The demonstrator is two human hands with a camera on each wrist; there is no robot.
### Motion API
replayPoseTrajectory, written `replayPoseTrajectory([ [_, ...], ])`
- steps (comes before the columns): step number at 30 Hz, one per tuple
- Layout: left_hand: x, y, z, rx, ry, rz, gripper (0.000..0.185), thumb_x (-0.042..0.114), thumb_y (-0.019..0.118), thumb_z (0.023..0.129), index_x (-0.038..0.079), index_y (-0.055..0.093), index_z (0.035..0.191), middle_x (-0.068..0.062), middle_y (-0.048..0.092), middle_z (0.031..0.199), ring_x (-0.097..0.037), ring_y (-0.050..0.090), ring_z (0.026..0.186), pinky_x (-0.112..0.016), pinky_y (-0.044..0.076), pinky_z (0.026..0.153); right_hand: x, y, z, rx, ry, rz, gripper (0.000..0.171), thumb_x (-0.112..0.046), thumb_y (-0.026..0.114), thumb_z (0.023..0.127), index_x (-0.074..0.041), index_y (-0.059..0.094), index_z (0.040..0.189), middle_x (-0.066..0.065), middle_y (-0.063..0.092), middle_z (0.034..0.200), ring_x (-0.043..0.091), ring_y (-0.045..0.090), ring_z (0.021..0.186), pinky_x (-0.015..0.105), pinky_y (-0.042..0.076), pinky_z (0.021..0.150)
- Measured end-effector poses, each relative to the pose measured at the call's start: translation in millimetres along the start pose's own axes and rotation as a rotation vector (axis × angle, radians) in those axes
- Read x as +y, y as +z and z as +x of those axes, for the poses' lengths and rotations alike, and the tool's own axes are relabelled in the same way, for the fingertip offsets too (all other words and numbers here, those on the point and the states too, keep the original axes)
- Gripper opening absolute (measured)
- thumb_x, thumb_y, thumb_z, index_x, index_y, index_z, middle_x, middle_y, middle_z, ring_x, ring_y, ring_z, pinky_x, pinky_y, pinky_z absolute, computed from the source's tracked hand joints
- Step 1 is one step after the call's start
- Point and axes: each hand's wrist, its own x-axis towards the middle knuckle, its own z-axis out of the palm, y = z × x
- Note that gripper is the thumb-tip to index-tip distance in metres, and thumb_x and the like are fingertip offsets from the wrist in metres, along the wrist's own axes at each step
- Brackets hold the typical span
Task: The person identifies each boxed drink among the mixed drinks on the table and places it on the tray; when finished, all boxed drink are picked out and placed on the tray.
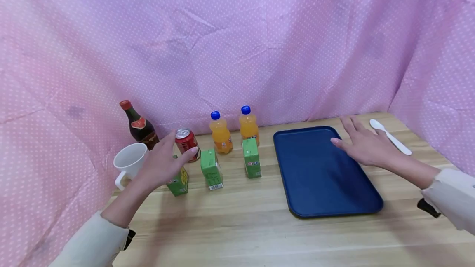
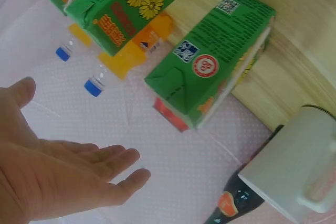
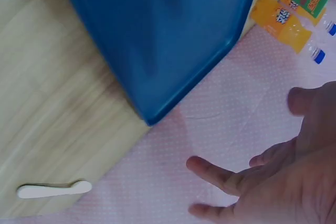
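Note:
My left hand (image 1: 162, 162), its fingers extended, hovers over a green drink carton (image 1: 179, 183) and holds nothing. Just left of it stands a white mug (image 1: 130, 158), with a dark red-capped bottle (image 1: 142, 130) behind. A red soda can (image 1: 186, 145) is beyond the fingers, partly covered by the hand. Two more green cartons, one in the middle (image 1: 211, 169) and one further right (image 1: 252, 159), stand upright. Over the right edge of a dark blue tray (image 1: 315, 193) my right hand (image 1: 365, 145) spreads its fingers, holding nothing. A white spoon (image 1: 393, 138) lies beyond it.
Two orange soda bottles with blue caps, the left one (image 1: 221, 135) and the right one (image 1: 248, 127), stand behind the cartons. A pink dotted curtain (image 1: 259, 44) borders the back and sides of the wooden table (image 1: 237, 230).

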Motion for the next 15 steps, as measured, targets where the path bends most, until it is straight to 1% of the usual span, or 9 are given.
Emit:
replayPoseTrajectory([
  [2, -3.2, 0.0, -0.2, 0.02, -0.013, 0.0, 0.093, 0.071, 0.036, 0.075, 0.01, 0.013, 0.141, -0.02, 0.03, 0.137, -0.041, 0.029, 0.122, -0.064, 0.022, 0.09, 5, 2, -2, 0.018, -0.006, 0.017, 0.077, -0.053, 0.032, 0.089, 0.0, 0.008, 0.139, 0.035, 0.018, 0.134, 0.05, 0.032, 0.114, 0.064, 0.025, 0.083],
  [4, -6.7, 0.2, -0.6, 0.037, -0.02, 0.004, 0.092, 0.071, 0.037, 0.075, 0.009, 0.017, 0.141, -0.021, 0.031, 0.136, -0.042, 0.029, 0.121, -0.065, 0.023, 0.09, 10, 5, -3, 0.025, -0.016, 0.039, 0.076, -0.049, 0.037, 0.09, 0.004, 0.012, 0.138, 0.037, 0.023, 0.131, 0.05, 0.033, 0.113, 0.062, 0.031, 0.081],
  [6, -10.3, 1.0, -1.2, 0.045, -0.021, -0.001, 0.091, 0.07, 0.039, 0.075, 0.008, 0.021, 0.14, -0.021, 0.032, 0.135, -0.042, 0.03, 0.121, -0.064, 0.024, 0.089, 15, 8, -5, 0.014, -0.02, 0.072, 0.074, -0.046, 0.04, 0.09, 0.007, 0.015, 0.136, 0.038, 0.026, 0.128, 0.051, 0.033, 0.112, 0.06, 0.032, 0.083],
  [8, -14.0, 1.8, -1.7, 0.046, -0.023, -0.016, 0.09, 0.069, 0.041, 0.076, 0.007, 0.023, 0.139, -0.021, 0.032, 0.135, -0.041, 0.029, 0.121, -0.063, 0.024, 0.09, 21, 11, -6, 0.004, -0.018, 0.105, 0.071, -0.042, 0.043, 0.09, 0.008, 0.02, 0.134, 0.038, 0.031, 0.125, 0.049, 0.039, 0.108, 0.058, 0.035, 0.081],
  [10, -17.9, 2.7, -1.6, 0.046, -0.025, -0.038, 0.088, 0.067, 0.044, 0.076, 0.007, 0.025, 0.137, -0.021, 0.031, 0.135, -0.041, 0.028, 0.122, -0.063, 0.024, 0.09, 27, 14, -6, -0.005, -0.029, 0.14, 0.066, -0.036, 0.046, 0.09, 0.011, 0.025, 0.131, 0.038, 0.037, 0.12, 0.046, 0.046, 0.102, 0.054, 0.04, 0.077],
  [12, -22.3, 3.5, -0.9, 0.04, -0.026, -0.065, 0.087, 0.065, 0.046, 0.076, 0.005, 0.026, 0.137, -0.022, 0.029, 0.136, -0.041, 0.026, 0.123, -0.062, 0.024, 0.092, 33, 17, -6, 0.002, -0.046, 0.18, 0.058, -0.028, 0.05, 0.089, 0.013, 0.031, 0.127, 0.036, 0.045, 0.112, 0.042, 0.054, 0.091, 0.049, 0.045, 0.07],
  [15, -30.6, 4.5, 0.3, 0.025, -0.023, -0.109, 0.088, 0.061, 0.05, 0.077, 0.001, 0.024, 0.136, -0.024, 0.027, 0.136, -0.041, 0.025, 0.124, -0.059, 0.025, 0.094, 44, 22, -6, 0.012, -0.085, 0.239, 0.047, -0.015, 0.055, 0.086, 0.016, 0.039, 0.119, 0.032, 0.056, 0.097, 0.036, 0.059, 0.08, 0.041, 0.048, 0.062],
])
